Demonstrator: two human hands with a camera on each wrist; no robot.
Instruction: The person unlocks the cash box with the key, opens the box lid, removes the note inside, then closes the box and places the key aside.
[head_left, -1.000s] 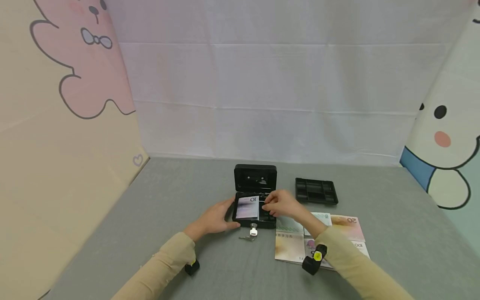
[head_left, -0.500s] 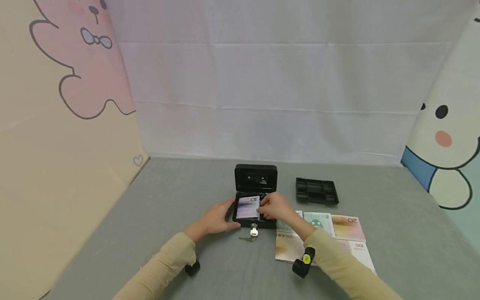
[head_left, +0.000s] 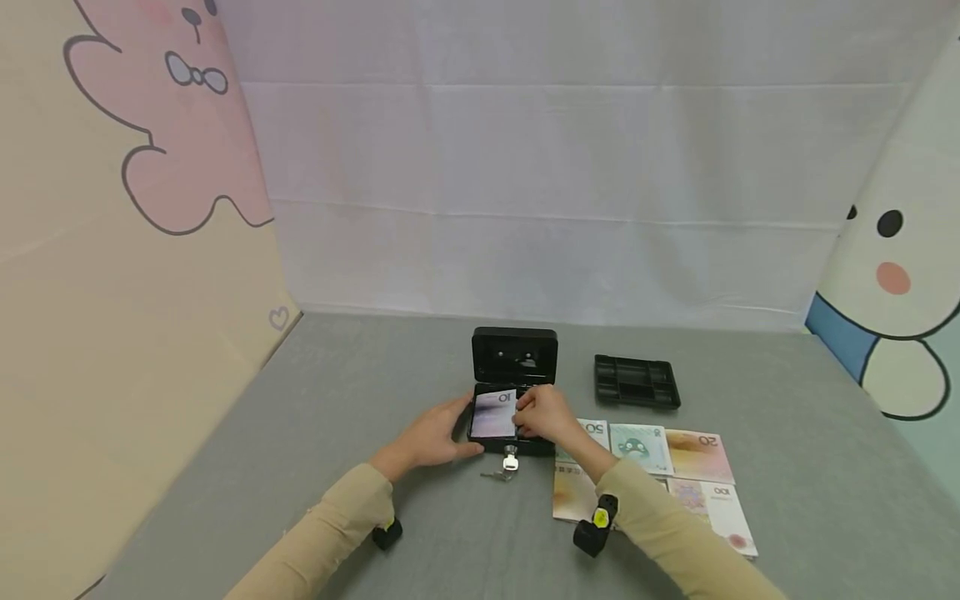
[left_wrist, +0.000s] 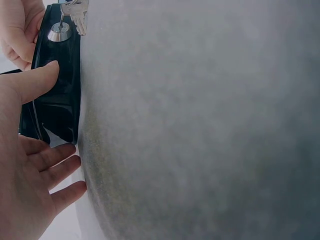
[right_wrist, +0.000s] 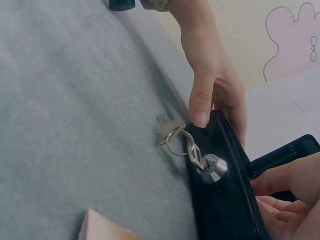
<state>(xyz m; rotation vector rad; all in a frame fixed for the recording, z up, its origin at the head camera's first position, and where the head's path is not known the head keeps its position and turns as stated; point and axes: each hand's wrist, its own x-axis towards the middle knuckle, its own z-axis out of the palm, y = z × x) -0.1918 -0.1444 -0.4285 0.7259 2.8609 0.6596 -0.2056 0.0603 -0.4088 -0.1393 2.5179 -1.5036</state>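
A small black cash box (head_left: 517, 448) stands on the table with its lid (head_left: 514, 354) raised. A purple 10 banknote (head_left: 493, 415) lies in its left part. My left hand (head_left: 431, 435) steadies the box's left front corner, thumb on the front wall and fairly straight fingers along the side. Curled inside the box, my right hand (head_left: 544, 414) pinches at the banknote's right edge; its fingertips are partly hidden by the wall in the right wrist view. Keys (right_wrist: 170, 130) hang on a ring from the silver lock (right_wrist: 212, 168) in the front.
Right of the box lies a black compartment tray (head_left: 637, 383). Several banknotes in rows, among them a green one (head_left: 639, 448), a 20 note (head_left: 701, 455) and a 100 note (head_left: 722, 510), lie under and beside the right forearm. A white cloth backdrop (head_left: 525, 208) closes the far side.
My right hand has moved left across the box to the banknote's edge, and the note has shifted slightly left. More of the notes on the table show. My left hand stays in place.
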